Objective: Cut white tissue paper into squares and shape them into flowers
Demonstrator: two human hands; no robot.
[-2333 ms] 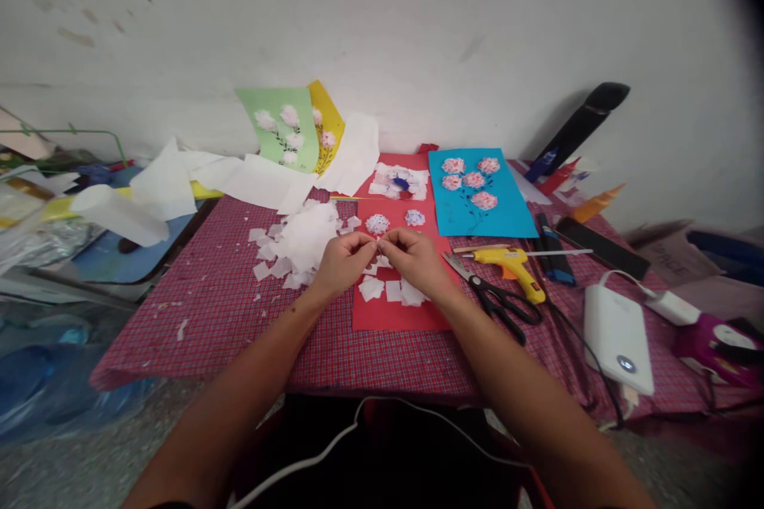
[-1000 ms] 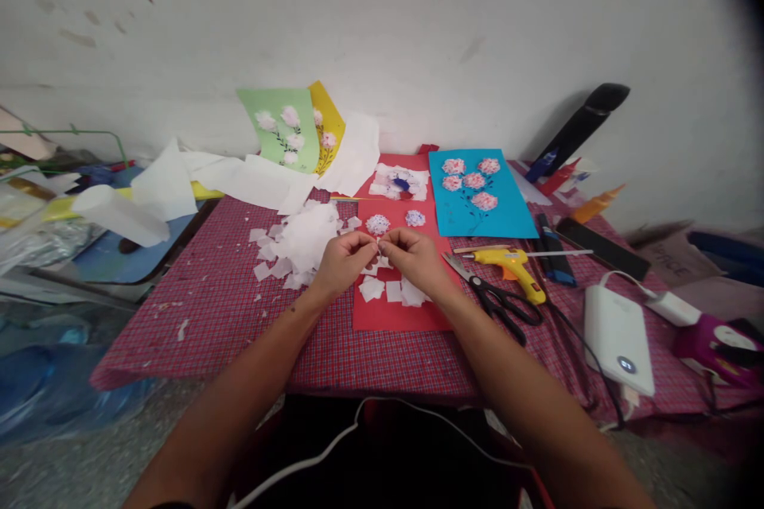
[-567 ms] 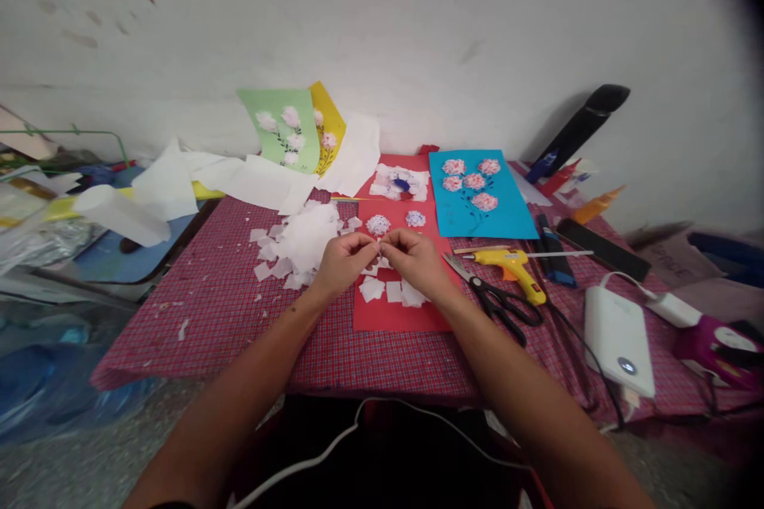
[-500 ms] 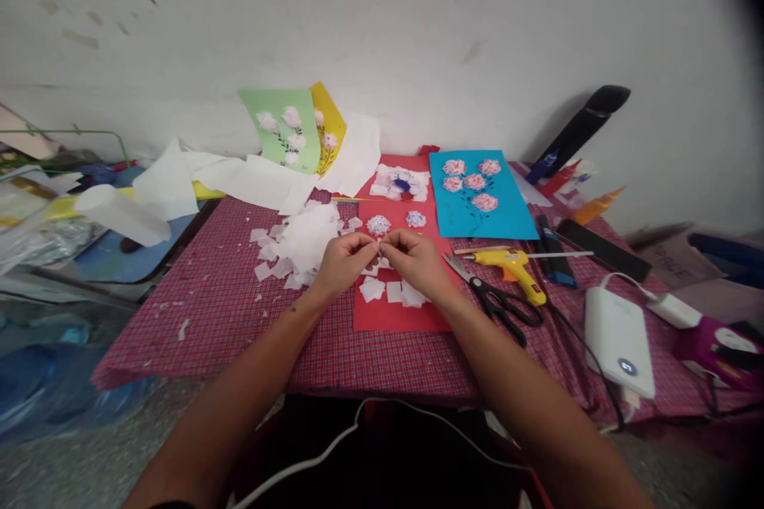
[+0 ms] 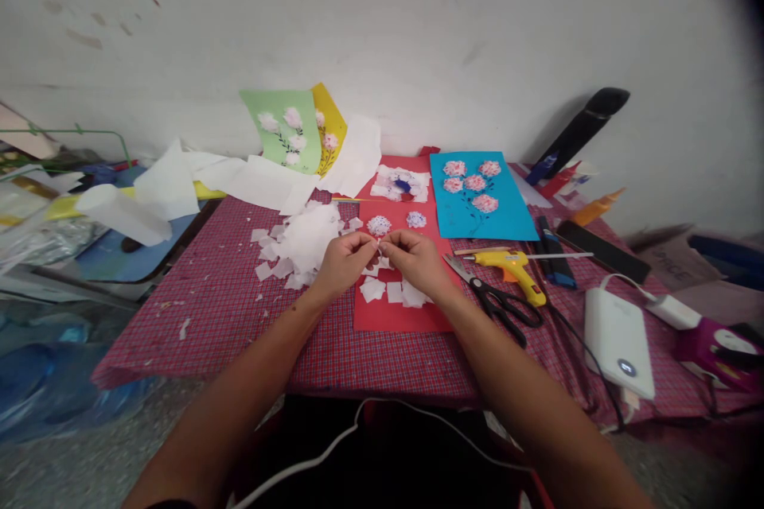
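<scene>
My left hand [image 5: 347,261] and my right hand [image 5: 416,258] meet above a red sheet [image 5: 403,320], fingertips pinched together on a small white paper piece [image 5: 380,242]. Just beyond the fingertips, two speckled paper flowers lie on the red sheet, a left one [image 5: 379,225] and a right one [image 5: 416,219]. White paper squares [image 5: 395,292] lie under and in front of my hands. Left of my left hand is a heap of white paper pieces [image 5: 307,235]. A stained paper pad [image 5: 401,184] rests at the sheet's far end.
Scissors [image 5: 498,298], a yellow glue gun [image 5: 512,266] and a blue sheet with pink flowers [image 5: 485,207] lie on the right. Farther right is a white power bank [image 5: 619,342] with cables. A green flower card [image 5: 283,127] leans on the wall; a paper roll [image 5: 122,215] is at left.
</scene>
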